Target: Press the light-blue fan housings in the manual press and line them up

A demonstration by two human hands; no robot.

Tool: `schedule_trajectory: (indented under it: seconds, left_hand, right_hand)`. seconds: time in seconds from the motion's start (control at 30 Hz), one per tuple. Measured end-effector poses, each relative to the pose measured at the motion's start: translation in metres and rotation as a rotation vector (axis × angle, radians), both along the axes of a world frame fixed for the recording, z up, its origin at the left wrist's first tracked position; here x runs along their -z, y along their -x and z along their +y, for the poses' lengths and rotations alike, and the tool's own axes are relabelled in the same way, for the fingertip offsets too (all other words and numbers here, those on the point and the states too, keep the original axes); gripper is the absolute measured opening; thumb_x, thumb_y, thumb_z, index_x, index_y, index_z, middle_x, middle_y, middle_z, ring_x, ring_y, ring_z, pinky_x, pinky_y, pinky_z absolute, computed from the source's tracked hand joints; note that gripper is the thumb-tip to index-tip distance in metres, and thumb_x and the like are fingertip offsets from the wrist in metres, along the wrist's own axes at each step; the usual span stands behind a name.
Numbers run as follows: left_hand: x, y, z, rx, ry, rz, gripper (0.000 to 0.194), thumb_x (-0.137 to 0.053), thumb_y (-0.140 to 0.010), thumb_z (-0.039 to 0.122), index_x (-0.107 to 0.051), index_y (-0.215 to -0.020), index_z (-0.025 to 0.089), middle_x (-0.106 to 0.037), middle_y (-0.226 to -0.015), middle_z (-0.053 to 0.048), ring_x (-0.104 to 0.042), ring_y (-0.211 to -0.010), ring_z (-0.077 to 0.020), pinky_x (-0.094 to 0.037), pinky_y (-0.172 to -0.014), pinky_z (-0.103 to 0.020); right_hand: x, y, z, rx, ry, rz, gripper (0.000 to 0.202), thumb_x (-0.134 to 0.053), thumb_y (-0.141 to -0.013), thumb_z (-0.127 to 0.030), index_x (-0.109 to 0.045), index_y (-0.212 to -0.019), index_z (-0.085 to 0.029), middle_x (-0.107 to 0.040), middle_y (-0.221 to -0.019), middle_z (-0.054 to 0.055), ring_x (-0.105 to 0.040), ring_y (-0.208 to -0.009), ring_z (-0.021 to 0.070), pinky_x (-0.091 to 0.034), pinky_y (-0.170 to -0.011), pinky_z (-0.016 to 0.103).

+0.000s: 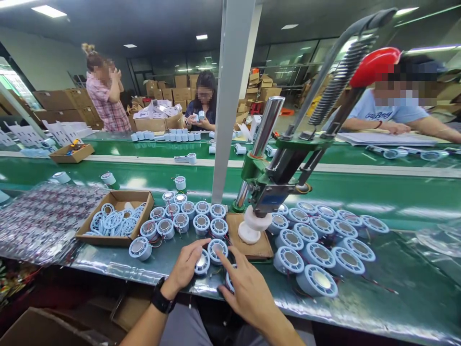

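Observation:
My left hand [187, 263], with a black watch at the wrist, rests beside a round light-blue part with a silver disc [201, 263]; its fingers are apart. My right hand [247, 283] has its index finger stretched to the edge of another such part [217, 251], just right of the first. Under the right palm and thumb a third part [230, 278] shows only partly. Ahead of my right hand stands a hand press [270, 192] with a red lever knob and a white pressing head above a white round base [249, 232] on a brown board.
More round blue parts [319, 254] stand right of the press, and several [173, 210] to its left. A cardboard box [114, 240] holds loose blue rings. Bubble-wrapped parts [46, 216] lie far left. A grey post [230, 96] rises behind. Three people are across the green conveyor [144, 168].

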State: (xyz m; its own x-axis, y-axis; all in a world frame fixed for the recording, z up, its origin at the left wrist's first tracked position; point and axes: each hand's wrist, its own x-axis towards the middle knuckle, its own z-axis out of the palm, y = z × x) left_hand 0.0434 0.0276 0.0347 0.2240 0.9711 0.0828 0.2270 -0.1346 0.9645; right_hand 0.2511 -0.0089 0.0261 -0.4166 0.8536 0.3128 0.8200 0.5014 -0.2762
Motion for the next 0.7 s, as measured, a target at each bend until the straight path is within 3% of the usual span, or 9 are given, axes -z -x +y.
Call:
schedule_trajectory:
  seconds: [0.13,0.27,0.33,0.43,0.53,0.57,0.63,0.67,0.7]
  left_hand:
    - [0.007,-0.011,-0.012,-0.167,0.048,-0.007,0.051,-0.04,-0.096,0.049,-0.065,-0.125,0.015,-0.062,-0.134,-0.011,-0.054,-0.128,-0.0271,-0.035,-0.117,-0.046]
    - [0.012,-0.024,-0.031,-0.262,0.055,0.015,0.053,-0.041,-0.096,0.047,-0.054,-0.137,0.017,-0.051,-0.146,-0.011,-0.043,-0.139,-0.0258,-0.031,-0.12,-0.042]
    - [0.014,-0.03,-0.039,-0.275,0.072,0.038,0.057,-0.039,-0.097,0.047,-0.044,-0.145,0.017,-0.045,-0.15,-0.012,-0.039,-0.141,-0.025,-0.03,-0.12,-0.042]
    - [0.005,-0.023,-0.042,-0.225,0.02,0.098,0.059,-0.037,-0.099,0.048,-0.036,-0.149,0.017,-0.049,-0.146,-0.013,-0.045,-0.136,-0.0238,-0.035,-0.117,-0.042]
    - [-0.024,0.018,-0.031,-0.248,-0.203,0.281,0.05,-0.038,-0.098,0.047,-0.052,-0.137,0.018,-0.057,-0.137,-0.012,-0.051,-0.129,-0.0237,-0.039,-0.113,-0.041]
    - [-0.038,0.041,-0.024,-0.31,-0.282,0.386,0.048,-0.038,-0.096,0.048,-0.057,-0.129,0.018,-0.059,-0.135,-0.012,-0.051,-0.128,-0.0245,-0.039,-0.112,-0.042]
    - [-0.065,0.096,-0.007,-0.557,-0.379,0.646,0.05,-0.035,-0.093,0.053,-0.062,-0.116,0.017,-0.065,-0.122,-0.011,-0.057,-0.119,-0.0255,-0.043,-0.108,-0.043]
    - [-0.075,0.126,0.004,-0.648,-0.378,0.809,0.056,-0.031,-0.091,0.059,-0.062,-0.112,0.017,-0.066,-0.118,-0.01,-0.058,-0.118,-0.0267,-0.043,-0.107,-0.045]
    - [-0.082,0.156,0.018,-0.675,-0.367,0.842,0.062,-0.031,-0.087,0.064,-0.062,-0.107,0.014,-0.066,-0.113,-0.013,-0.057,-0.117,-0.0318,-0.04,-0.108,-0.052]
  right_hand:
    - [-0.013,0.02,0.014,-0.008,0.188,-0.088,0.091,-0.081,-0.068,-0.04,-0.039,-0.149,-0.034,-0.03,-0.152,0.019,-0.051,-0.127,0.0406,-0.052,-0.097,0.05]
    - [-0.01,0.034,0.018,0.008,0.204,-0.091,0.081,-0.078,-0.071,-0.038,-0.047,-0.145,-0.03,-0.027,-0.153,0.022,-0.053,-0.125,0.0415,-0.054,-0.092,0.049]
    - [-0.007,0.038,0.019,-0.003,0.182,-0.092,0.075,-0.075,-0.072,-0.032,-0.05,-0.143,-0.03,-0.027,-0.153,0.022,-0.056,-0.122,0.0399,-0.055,-0.089,0.047]
    - [-0.003,0.038,0.019,-0.017,0.163,-0.094,0.068,-0.074,-0.074,-0.031,-0.054,-0.138,-0.032,-0.029,-0.153,0.021,-0.059,-0.119,0.0377,-0.057,-0.085,0.044]
    - [-0.006,0.034,0.018,-0.006,0.195,-0.094,0.063,-0.077,-0.073,-0.035,-0.059,-0.133,-0.032,-0.028,-0.153,0.019,-0.057,-0.123,0.0377,-0.056,-0.088,0.044]
    - [-0.009,0.032,0.016,-0.002,0.222,-0.092,0.064,-0.079,-0.071,-0.035,-0.06,-0.132,-0.032,-0.027,-0.154,0.019,-0.055,-0.125,0.0379,-0.055,-0.091,0.045]
    - [-0.017,0.027,0.011,-0.006,0.285,-0.067,0.065,-0.081,-0.069,-0.035,-0.06,-0.131,-0.031,-0.025,-0.155,0.018,-0.051,-0.129,0.0378,-0.052,-0.097,0.045]
    - [-0.02,0.024,0.009,-0.015,0.31,-0.037,0.067,-0.082,-0.068,-0.036,-0.06,-0.13,-0.031,-0.023,-0.155,0.018,-0.05,-0.13,0.0374,-0.05,-0.099,0.045]
    - [-0.024,0.022,0.008,-0.024,0.325,0.004,0.068,-0.083,-0.066,-0.038,-0.06,-0.13,-0.03,-0.022,-0.156,0.017,-0.049,-0.131,0.0366,-0.049,-0.1,0.044]
